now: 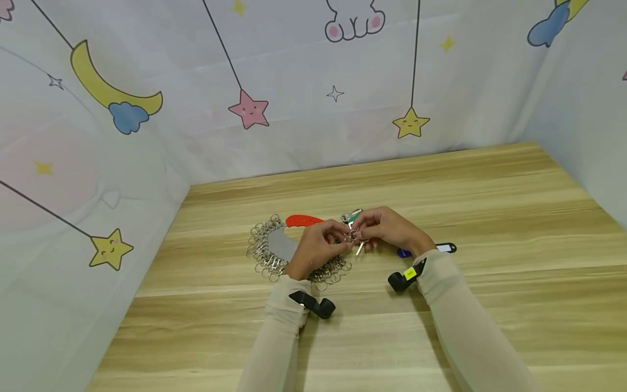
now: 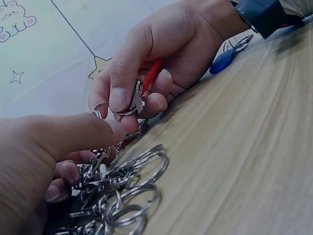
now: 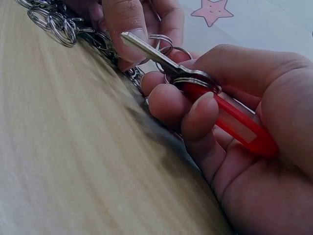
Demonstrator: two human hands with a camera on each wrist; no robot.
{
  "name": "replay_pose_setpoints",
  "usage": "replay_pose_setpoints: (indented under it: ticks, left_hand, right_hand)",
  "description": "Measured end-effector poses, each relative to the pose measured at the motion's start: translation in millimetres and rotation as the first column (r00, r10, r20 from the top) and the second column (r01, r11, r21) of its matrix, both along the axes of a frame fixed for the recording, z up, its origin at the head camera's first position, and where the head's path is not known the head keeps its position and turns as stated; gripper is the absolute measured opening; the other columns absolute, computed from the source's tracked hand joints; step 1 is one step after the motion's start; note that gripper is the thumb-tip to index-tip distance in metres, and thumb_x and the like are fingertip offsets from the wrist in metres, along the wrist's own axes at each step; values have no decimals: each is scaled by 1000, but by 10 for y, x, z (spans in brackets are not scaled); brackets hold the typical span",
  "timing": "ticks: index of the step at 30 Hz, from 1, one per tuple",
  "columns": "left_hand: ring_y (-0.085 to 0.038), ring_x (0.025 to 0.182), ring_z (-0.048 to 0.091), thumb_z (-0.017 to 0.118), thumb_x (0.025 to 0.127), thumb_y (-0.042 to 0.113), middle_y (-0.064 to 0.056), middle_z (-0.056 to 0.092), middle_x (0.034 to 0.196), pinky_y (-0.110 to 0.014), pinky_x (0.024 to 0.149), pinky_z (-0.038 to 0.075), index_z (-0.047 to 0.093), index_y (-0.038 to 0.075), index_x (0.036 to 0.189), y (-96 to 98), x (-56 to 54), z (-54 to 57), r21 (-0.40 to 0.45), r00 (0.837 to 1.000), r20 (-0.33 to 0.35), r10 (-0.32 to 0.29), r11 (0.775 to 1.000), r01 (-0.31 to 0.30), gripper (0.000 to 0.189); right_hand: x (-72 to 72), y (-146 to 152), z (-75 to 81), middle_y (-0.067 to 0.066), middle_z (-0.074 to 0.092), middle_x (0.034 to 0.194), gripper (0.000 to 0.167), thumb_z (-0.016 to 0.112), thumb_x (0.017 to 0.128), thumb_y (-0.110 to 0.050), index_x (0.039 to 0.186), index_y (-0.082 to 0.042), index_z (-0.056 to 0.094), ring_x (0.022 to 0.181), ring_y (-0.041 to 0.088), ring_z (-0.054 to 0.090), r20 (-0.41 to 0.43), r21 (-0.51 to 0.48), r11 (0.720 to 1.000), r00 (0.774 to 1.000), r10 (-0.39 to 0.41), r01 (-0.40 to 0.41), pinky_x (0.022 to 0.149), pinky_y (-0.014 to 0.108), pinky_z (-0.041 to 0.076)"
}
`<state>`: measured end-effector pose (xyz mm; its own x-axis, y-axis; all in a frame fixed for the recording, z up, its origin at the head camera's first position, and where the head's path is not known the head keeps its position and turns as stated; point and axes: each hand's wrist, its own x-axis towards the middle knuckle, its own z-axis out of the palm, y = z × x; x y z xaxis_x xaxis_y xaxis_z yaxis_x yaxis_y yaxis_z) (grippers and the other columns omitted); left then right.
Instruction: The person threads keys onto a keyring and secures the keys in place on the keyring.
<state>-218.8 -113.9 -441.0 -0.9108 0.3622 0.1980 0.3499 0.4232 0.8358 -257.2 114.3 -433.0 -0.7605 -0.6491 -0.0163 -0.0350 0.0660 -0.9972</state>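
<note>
Tan wood grain is shown on the desk, where a grey crescent-shaped plate, red-handled and fringed with silvery metal rings, is laid. It is partly covered by the left hand, whose grip is narrowed to a pinch on a fitting at its edge. By the right hand, curled snugly, a red plastic key tag is held, with a silver metal key attached. Key and ring are judged to be in the course of being joined or parted; which cannot be told. Next, steady pinching and careful turning of the rings are called for.
</note>
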Motion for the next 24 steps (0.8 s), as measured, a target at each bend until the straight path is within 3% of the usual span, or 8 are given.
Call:
replay_pose_setpoints:
  ticks: [14, 24]
  left_hand:
    - [-15, 64, 59, 86, 82, 14, 8, 71, 82, -27, 57, 47, 74, 16, 98, 2, -1, -3, -11, 999, -15, 30, 999, -30, 21]
    - [-15, 65, 56, 86, 81, 10, 8, 71, 84, -28, 58, 44, 74, 16, 104, 6, -4, -3, 0, 1000, 4, 16, 1000, -16, 27]
  right_hand:
    - [-8, 5, -13, 22, 70, 91, 12, 64, 93, 5, 104, 8, 69, 66, 22, 65, 5, -15, 1000, 1000, 27, -27, 56, 28, 51]
    - [-19, 5, -23, 21, 70, 89, 12, 66, 94, 1, 100, 11, 68, 66, 21, 65, 9, -9, 1000, 1000, 21, -20, 57, 28, 52]
